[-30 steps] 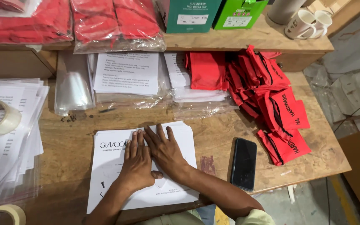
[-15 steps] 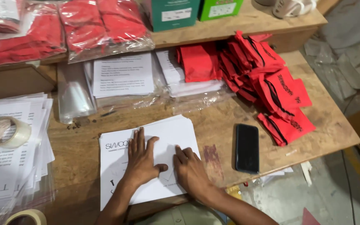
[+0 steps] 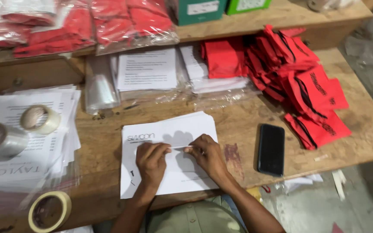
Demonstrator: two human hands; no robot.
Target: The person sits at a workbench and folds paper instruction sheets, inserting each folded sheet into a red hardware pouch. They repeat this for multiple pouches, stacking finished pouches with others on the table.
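1. I see my left hand (image 3: 151, 159) resting on the white printed sheet (image 3: 169, 153), fingers curled, with thumb and forefinger pinching one end of a thin pale strip (image 3: 178, 147).
2. My right hand (image 3: 208, 156) lies just beside it on the same sheet, its fingertips pinching the other end of the strip, so the strip runs taut between the two hands.
3. I cannot tell what the strip is made of; it is too thin to read.
4. The sheet lies flat on the wooden worktop (image 3: 238, 121), near its front edge and straight in front of me, with dark printing along its upper left part.
5. A black phone (image 3: 271, 149) lies face up on the worktop to the right of the sheet, close but not touching it.
6. Further right, a heap of red cloth pouches (image 3: 298, 73) with black cords spreads toward the worktop's far right corner.
7. Behind the sheet, stacks of printed papers in clear plastic sleeves (image 3: 152, 71) lie against the back shelf.
8. On my left, a stack of printed sheets (image 3: 35, 133) carries a roll of clear tape (image 3: 39, 119), with a second roll (image 3: 3, 140) blurred beside it.
9. A tan tape roll (image 3: 49, 211) sits at the front left corner.
10. On the shelf, bagged red items (image 3: 87, 23) lie beside a green box (image 3: 199, 9).
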